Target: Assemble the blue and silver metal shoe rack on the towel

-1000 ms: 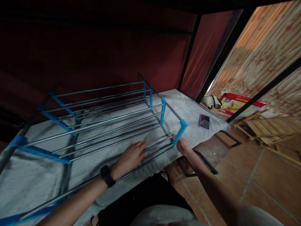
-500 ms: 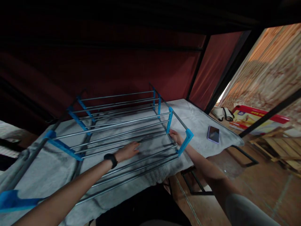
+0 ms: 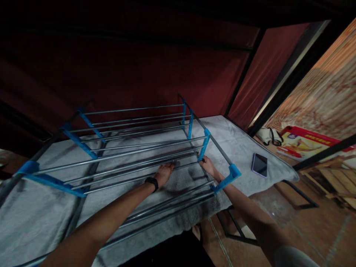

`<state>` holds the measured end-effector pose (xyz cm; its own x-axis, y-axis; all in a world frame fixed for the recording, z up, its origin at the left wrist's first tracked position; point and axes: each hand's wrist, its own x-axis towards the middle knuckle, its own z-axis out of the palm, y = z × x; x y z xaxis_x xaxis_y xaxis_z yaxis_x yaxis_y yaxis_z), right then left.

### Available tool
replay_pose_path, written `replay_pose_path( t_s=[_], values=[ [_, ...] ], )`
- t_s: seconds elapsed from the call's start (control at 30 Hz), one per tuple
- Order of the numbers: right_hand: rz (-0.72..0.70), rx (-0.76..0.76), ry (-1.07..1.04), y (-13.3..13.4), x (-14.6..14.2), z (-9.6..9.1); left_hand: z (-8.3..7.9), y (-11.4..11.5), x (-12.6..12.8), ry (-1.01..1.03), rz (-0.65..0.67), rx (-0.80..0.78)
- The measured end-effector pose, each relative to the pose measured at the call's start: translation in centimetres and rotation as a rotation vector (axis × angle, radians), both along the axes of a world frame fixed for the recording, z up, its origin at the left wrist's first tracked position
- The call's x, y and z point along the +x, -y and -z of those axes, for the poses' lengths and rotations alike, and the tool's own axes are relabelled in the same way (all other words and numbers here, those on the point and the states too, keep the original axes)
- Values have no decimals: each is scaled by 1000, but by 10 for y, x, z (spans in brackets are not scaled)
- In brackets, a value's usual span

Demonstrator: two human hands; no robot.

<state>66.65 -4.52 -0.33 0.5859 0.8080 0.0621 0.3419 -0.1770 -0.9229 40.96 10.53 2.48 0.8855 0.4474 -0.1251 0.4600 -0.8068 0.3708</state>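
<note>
A shoe rack (image 3: 122, 155) of grey metal tubes with blue plastic connectors lies on its side on a grey plush cloth (image 3: 233, 131). Inside the frame, my left hand (image 3: 164, 173), with a black band on the wrist, reaches beside the lower tubes with fingers stretched out. Whether its fingertips touch a tube is hard to see. My right hand (image 3: 209, 166) has its fingers curled at the right side tube, just by the foot of a blue connector (image 3: 204, 146). Another blue connector (image 3: 228, 180) sits beside my right forearm.
On the cloth to the right lies a phone (image 3: 260, 165). A white bag with a dark strap (image 3: 268, 136) and a red and yellow box (image 3: 306, 142) are beyond the table. Wooden slats (image 3: 330, 181) stand at the far right. A dark red panel (image 3: 139, 78) closes off the back.
My left hand has moved right and slightly up, closer to the lower tubes. My right hand stays by the blue connector's foot. The view has shifted a little.
</note>
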Motion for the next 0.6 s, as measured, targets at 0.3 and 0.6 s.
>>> replay_pose_path(
  t_s=[0.3,0.6],
  values=[
    [-37,-60,90,5,3,-9,6,-7,2,65,-98,-150],
    [-27,-74,175,4,0,-16,0,-7,0,86,-124,-200]
  ],
)
